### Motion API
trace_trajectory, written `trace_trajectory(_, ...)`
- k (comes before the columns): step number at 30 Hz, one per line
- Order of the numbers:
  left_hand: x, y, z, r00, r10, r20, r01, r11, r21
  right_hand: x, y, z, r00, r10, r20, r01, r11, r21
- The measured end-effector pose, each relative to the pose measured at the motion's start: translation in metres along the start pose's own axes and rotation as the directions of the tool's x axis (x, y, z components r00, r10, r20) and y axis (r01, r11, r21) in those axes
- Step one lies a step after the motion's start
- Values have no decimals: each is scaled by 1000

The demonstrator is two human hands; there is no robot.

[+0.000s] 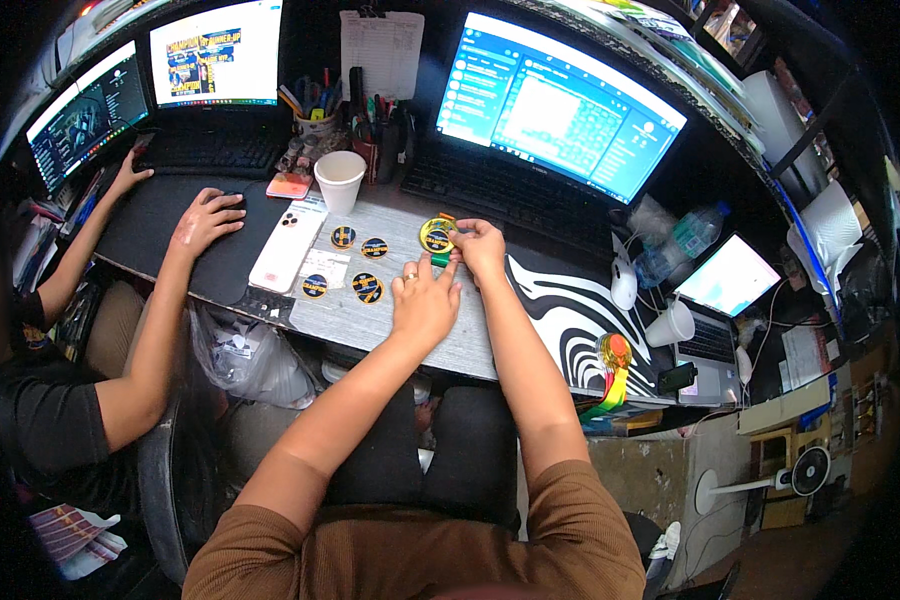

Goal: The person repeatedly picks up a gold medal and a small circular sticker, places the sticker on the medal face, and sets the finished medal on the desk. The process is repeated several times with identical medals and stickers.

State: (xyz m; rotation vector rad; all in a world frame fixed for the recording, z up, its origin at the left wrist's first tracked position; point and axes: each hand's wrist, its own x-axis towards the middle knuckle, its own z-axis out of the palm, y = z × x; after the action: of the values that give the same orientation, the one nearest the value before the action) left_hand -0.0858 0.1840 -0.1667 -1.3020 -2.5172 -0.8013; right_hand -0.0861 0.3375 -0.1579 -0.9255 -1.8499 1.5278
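Observation:
A gold medal (436,236) with a dark round centre sticker lies on the grey desk in front of me. My right hand (481,250) pinches the medal's right edge between thumb and fingers. Just below the medal, my left hand (426,308) rests with fingers stretched forward, its fingertips touching the green ribbon (440,260). To the left lie several loose round dark stickers with gold print, including one sticker (374,248) near my left hand and another sticker (368,288) below it. My fingers partly cover the medal's lower right side and the ribbon.
Left of the stickers are a white phone (288,248) and a white paper cup (340,182). More medals (615,352) with ribbons lie at the right on a zebra-patterned mat (550,310). A laptop (540,110) stands behind. A co-worker's hand (208,222) rests on a mouse at left.

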Motion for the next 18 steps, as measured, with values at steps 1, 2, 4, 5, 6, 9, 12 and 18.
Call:
trace_trajectory(1,0,0,0,1000,5,-2,-5,1000,9,1,1,-1,1000,5,9,-5,1000,19)
trace_trajectory(2,0,0,1,1000,6,-12,-6,1000,3,2,2,-2,1000,15,16,-16,999,40)
trace_trajectory(4,0,0,2,999,17,-49,-17,1000,-4,4,3,-5,998,55,26,-58,992,111)
trace_trajectory(5,0,0,3,999,14,-43,-14,1000,4,5,4,-7,996,85,29,-89,983,160)
trace_trajectory(6,0,0,3,999,13,-42,-13,1000,11,5,4,-9,993,112,34,-116,971,207)
trace_trajectory(9,0,0,5,999,14,-45,-13,1000,24,5,4,-14,993,106,44,-113,974,198)
trace_trajectory(12,0,1,6,998,18,-55,-16,999,43,2,1,-15,994,99,54,-106,985,140)
trace_trajectory(18,0,3,0,1000,-3,-21,4,999,49,-4,-7,-16,995,96,41,-100,985,138)
